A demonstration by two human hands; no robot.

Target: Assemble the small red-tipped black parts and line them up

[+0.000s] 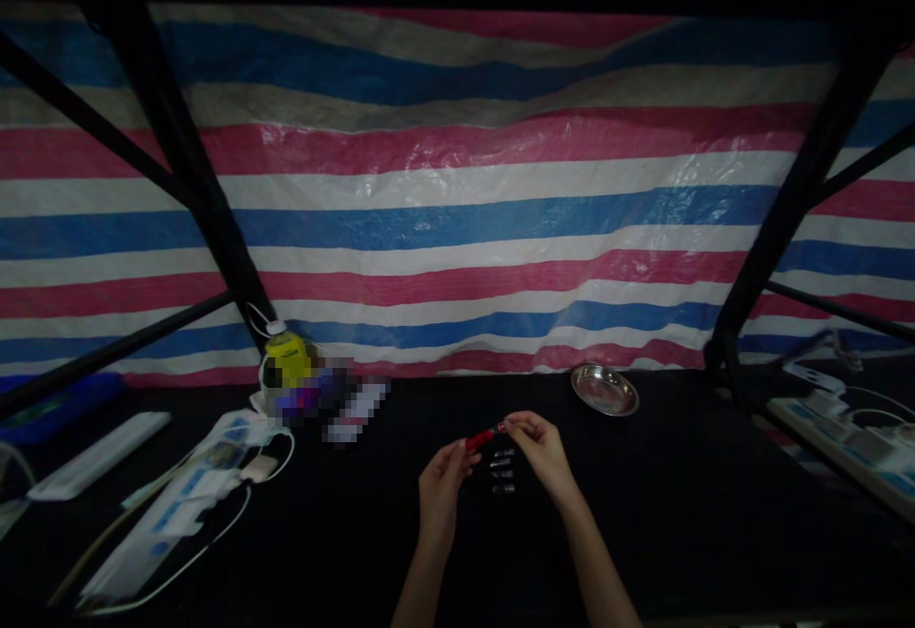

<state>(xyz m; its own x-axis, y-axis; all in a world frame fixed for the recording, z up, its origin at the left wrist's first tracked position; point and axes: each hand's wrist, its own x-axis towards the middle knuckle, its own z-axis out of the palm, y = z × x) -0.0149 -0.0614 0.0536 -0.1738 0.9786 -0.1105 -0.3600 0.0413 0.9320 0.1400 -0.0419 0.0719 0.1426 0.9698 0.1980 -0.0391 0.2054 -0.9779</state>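
Both hands hold a small red tool (481,438) just above the dark table (679,514), the left hand (441,481) pinching its near end and the right hand (541,444) its tip, so steady, light fingertip pressure over the small metal bits (502,472) looks wise.

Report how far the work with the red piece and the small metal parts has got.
Done: nothing finished shows; whether the steel dish holds anything cannot be told. In hand: the left hand and right hand hold a small red piece between their fingertips. Left: several small metal parts lie in a row on the black table beneath the hands.
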